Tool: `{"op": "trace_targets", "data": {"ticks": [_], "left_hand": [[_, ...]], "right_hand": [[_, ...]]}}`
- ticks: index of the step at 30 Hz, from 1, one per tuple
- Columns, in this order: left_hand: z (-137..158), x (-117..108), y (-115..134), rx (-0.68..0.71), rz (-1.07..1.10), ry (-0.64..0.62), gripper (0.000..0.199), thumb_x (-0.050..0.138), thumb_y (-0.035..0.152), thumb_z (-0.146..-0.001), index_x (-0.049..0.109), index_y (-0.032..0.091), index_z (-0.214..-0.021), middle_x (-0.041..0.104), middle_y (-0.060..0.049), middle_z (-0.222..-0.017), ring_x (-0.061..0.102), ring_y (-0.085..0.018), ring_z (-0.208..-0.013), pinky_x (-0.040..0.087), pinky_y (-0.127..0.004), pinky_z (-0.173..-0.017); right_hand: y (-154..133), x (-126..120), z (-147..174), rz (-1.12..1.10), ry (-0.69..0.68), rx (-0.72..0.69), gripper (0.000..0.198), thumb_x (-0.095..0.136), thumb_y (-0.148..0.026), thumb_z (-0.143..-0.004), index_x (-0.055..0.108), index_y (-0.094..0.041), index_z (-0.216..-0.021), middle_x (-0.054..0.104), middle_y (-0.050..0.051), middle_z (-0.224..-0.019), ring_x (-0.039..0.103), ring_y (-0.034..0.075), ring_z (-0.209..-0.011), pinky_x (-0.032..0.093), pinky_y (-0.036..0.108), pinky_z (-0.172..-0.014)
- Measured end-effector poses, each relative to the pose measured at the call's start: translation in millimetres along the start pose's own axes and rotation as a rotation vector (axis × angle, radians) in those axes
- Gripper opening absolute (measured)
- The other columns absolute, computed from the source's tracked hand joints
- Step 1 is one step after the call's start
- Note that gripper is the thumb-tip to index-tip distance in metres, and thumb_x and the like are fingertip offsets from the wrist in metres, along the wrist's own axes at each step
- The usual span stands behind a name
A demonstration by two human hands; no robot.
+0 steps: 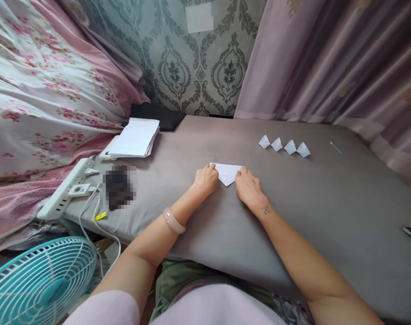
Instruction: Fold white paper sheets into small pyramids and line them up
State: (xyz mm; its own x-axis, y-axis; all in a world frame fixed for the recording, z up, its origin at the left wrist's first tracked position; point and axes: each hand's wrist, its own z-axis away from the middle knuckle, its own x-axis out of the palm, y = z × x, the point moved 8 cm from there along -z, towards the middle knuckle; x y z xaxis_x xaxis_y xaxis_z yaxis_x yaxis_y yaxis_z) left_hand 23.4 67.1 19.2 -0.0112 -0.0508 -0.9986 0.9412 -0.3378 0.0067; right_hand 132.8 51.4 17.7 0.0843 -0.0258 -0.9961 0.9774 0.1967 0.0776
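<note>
A folded sheet of white paper [227, 170] lies on the grey cloth in front of me, its pointed flap facing my body. My left hand [207, 178] grips its left side, fingers bent and pressed together. At the right side, my right hand [247, 185] holds the paper in the same way, thumb and fingers closed on the edge. The lower corners are covered by my hands. Beyond them to the right, several small folded white paper shapes [290, 147] stand in a slanting row, apart from both hands.
A stack of white paper [135, 137] sits at the back left, before a black flat item [164, 116]. A power strip [68, 187] with cables lies along the left edge. Below it stands a turquoise fan [53, 289]. A thin green stick [335, 147] lies far right.
</note>
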Motion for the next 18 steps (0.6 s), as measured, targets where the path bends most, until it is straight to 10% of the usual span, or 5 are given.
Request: {"op": "trace_targets", "data": {"ticks": [11, 18], "left_hand": [[-35.9, 14.0, -46.1, -0.096, 0.432, 0.19, 0.019, 0.056, 0.036, -0.084, 0.065, 0.018, -0.087, 0.061, -0.008, -0.093, 0.058, -0.022, -0.091, 0.045, -0.031, -0.073], [-42.8, 26.6, -58.0, -0.101, 0.56, 0.311, 0.016, 0.061, 0.024, -0.08, 0.062, 0.015, -0.093, 0.055, -0.011, -0.098, 0.052, -0.023, -0.096, 0.041, -0.038, -0.09]], "right_hand": [[66.3, 12.4, -17.5, -0.557, 0.199, 0.084, 0.027, 0.049, -0.033, -0.087, 0.069, -0.021, -0.074, 0.063, 0.007, -0.097, 0.059, 0.02, -0.089, 0.045, 0.033, -0.08], [68.8, 18.9, -18.4, -0.575, 0.346, 0.071, 0.038, 0.059, -0.03, -0.081, 0.058, -0.022, -0.118, 0.059, 0.011, -0.118, 0.054, 0.028, -0.107, 0.044, 0.043, -0.091]]}}
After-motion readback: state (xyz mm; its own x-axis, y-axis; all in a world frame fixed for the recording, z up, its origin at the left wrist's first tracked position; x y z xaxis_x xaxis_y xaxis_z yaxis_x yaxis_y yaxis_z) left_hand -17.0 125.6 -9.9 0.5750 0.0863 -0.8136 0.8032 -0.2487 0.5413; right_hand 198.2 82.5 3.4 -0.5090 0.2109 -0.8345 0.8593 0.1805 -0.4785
